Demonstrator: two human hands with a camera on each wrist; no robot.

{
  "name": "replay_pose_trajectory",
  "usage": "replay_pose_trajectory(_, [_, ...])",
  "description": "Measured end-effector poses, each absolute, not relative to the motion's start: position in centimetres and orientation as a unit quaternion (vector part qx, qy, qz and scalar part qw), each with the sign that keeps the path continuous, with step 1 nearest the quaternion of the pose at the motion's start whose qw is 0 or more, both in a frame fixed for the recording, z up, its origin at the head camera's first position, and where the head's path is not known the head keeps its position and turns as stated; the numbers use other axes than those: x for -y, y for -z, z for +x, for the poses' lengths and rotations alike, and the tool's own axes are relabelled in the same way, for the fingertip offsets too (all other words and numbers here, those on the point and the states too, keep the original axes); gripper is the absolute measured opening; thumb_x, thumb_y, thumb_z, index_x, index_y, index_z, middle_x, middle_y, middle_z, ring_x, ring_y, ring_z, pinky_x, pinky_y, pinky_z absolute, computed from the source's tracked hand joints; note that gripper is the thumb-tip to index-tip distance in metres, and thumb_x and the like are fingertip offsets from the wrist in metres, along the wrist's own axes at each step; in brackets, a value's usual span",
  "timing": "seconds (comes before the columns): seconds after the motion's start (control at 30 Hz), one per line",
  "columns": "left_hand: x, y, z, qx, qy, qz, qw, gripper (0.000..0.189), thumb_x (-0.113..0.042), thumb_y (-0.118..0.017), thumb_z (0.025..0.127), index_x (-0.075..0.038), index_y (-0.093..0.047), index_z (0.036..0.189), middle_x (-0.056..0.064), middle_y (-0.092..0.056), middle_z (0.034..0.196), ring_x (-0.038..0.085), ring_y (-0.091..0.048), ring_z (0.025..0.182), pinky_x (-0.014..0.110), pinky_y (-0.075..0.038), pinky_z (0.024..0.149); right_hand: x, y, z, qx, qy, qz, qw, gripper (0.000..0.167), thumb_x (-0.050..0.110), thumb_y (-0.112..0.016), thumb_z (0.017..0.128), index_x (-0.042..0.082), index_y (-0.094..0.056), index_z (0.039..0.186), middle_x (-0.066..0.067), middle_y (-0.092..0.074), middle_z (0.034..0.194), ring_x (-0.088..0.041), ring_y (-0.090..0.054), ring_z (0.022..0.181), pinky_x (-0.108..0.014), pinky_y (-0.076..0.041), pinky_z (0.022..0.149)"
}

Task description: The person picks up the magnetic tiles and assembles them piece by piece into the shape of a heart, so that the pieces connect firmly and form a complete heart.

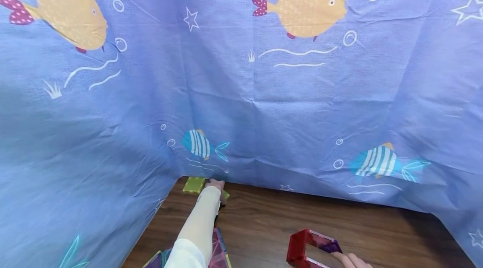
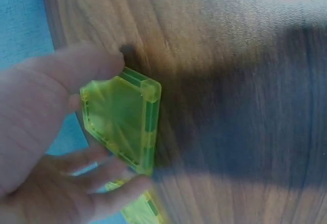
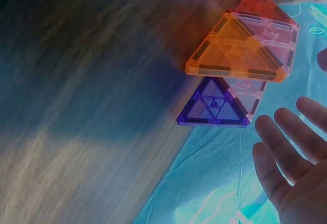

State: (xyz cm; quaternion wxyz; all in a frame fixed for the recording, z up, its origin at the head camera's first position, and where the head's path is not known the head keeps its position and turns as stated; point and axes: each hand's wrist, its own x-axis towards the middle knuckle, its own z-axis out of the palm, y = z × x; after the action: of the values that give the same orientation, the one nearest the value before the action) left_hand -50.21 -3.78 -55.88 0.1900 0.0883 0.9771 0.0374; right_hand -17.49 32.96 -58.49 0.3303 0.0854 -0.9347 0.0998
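Observation:
My left hand (image 2: pixel 46 127) holds a translucent yellow-green magnetic tile (image 2: pixel 115 111) at the table's far left corner, its thumb along the top edge. Another yellow-green tile (image 1: pixel 194 185) lies beside that hand in the head view. At the lower right of the head view, the fingers of my right hand (image 1: pixel 354 260) are by a red and purple tile structure (image 1: pixel 297 248). The right wrist view shows straight, spread fingers, with an orange triangle tile (image 3: pixel 235 52), a purple triangle tile (image 3: pixel 213 104), pink tiles (image 3: pixel 273 37) and a red tile (image 3: pixel 260 6) nearby.
More tiles in pink (image 1: pixel 218 253) and other colours stand partly behind my left sleeve at the table's near left. The dark wooden tabletop (image 1: pixel 260 217) is bordered at the back and left by a blue fish-print cloth (image 1: pixel 286 113).

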Motion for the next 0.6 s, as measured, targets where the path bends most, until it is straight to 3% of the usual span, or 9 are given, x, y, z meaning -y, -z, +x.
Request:
replay_pose_trajectory(0.17, [4.1, 54.5, -49.4, -0.973, -0.048, 0.114, 0.193, 0.075, -0.037, -0.084, 0.079, -0.016, -0.051, 0.143, 0.030, -0.048, 0.137, 0.049, -0.049, 0.125, 0.063, -0.049, 0.093, -32.1, 57.6, -16.8, 0.943, -0.084, 0.049, 0.318, 0.060, 0.050, -0.092, 0.057, 0.027, -0.069, 0.107, 0.019, -0.064, 0.091, 0.002, -0.056, 0.073, -0.026, -0.046, 0.058])
replay_pose_trajectory(0.37, [2.3, 48.8, -48.8, -0.957, -0.086, 0.224, 0.164, 0.088, -0.034, -0.083, 0.080, -0.011, -0.040, 0.154, 0.022, -0.051, 0.147, 0.042, -0.048, 0.136, 0.054, -0.046, 0.106, -31.3, 56.7, -16.8, 0.943, -0.052, 0.027, 0.328, 0.047, 0.047, -0.089, 0.063, 0.026, -0.073, 0.102, 0.018, -0.064, 0.086, -0.001, -0.058, 0.069, -0.029, -0.050, 0.057])
replay_pose_trajectory(0.43, [0.2, 46.9, -48.0, -0.952, -0.072, 0.265, 0.138, 0.092, -0.035, -0.084, 0.078, -0.013, -0.038, 0.155, 0.017, -0.051, 0.148, 0.037, -0.049, 0.134, 0.051, -0.045, 0.107, -31.2, 56.7, -16.8, 0.942, -0.046, 0.020, 0.333, 0.046, 0.048, -0.089, 0.063, 0.026, -0.073, 0.100, 0.018, -0.064, 0.084, -0.001, -0.058, 0.067, -0.028, -0.050, 0.056])
replay_pose_trajectory(0.6, [-6.8, 44.0, -43.2, -0.906, 0.033, 0.418, 0.057, 0.086, -0.038, -0.088, 0.071, -0.023, -0.046, 0.145, 0.002, -0.059, 0.127, 0.021, -0.056, 0.114, 0.041, -0.048, 0.099, -31.5, 56.5, -16.2, 0.941, -0.055, -0.004, 0.333, 0.047, 0.047, -0.090, 0.063, 0.027, -0.073, 0.101, 0.016, -0.065, 0.085, -0.003, -0.059, 0.068, -0.029, -0.049, 0.057])
